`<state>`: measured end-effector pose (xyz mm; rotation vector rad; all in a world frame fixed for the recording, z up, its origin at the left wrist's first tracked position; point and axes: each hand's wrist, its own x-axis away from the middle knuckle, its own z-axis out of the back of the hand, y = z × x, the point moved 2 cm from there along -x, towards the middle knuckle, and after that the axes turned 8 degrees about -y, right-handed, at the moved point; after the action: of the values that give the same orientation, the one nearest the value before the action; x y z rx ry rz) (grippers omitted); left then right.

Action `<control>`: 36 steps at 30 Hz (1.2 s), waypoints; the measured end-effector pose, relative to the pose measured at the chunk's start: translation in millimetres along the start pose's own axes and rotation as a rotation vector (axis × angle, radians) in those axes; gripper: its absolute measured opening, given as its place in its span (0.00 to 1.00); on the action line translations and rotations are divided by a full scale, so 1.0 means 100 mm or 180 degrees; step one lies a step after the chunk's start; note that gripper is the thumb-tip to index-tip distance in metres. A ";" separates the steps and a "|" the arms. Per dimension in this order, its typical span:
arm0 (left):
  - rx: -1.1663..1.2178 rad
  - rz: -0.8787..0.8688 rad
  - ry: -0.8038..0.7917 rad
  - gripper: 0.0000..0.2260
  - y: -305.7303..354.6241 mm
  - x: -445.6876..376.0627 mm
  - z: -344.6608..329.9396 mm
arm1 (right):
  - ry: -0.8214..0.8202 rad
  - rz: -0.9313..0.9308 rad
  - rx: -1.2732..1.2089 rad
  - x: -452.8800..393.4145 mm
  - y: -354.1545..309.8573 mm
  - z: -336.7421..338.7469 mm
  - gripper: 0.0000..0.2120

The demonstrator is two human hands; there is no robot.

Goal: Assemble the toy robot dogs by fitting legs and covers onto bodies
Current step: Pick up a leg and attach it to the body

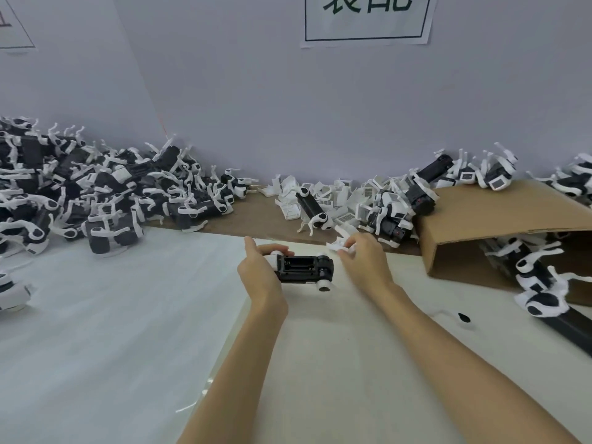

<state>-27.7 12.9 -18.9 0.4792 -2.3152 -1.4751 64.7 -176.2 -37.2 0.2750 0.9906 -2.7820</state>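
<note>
White counter [112, 315] carries a black dog body [301, 269], long axis left-right, open cavity up. Left hand [259, 270] grips its left end; right hand [362, 257], just right of it, pinches a white cover [340, 246].

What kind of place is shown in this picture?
Probably a toy factory's assembly bench: a big heap of toy dogs, loose white covers along the wall, and a printed sign above.

White wall sign [366, 19] with cropped dark-green characters, possibly 装配, barcode stickers unreadable
</note>
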 end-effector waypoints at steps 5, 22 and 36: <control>-0.0062 0.0045 -0.0188 0.33 -0.03 0.05 -0.06 | 0.0141 -0.0226 -0.1166 0.43 0.18 0.36 0.22; -0.0525 0.0125 -0.0937 0.32 -0.06 0.35 -0.34 | 0.0123 -0.0024 -0.2694 1.12 0.31 0.73 0.18; -0.1474 -0.0012 -0.1826 0.24 -0.02 0.51 -0.50 | -0.0017 0.1112 -0.0979 1.32 -0.01 0.64 0.24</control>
<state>-49.5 -50.8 4.6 -0.0853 -2.2192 -2.2984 -71.0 -229.8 -17.9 0.3562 1.2173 -2.2824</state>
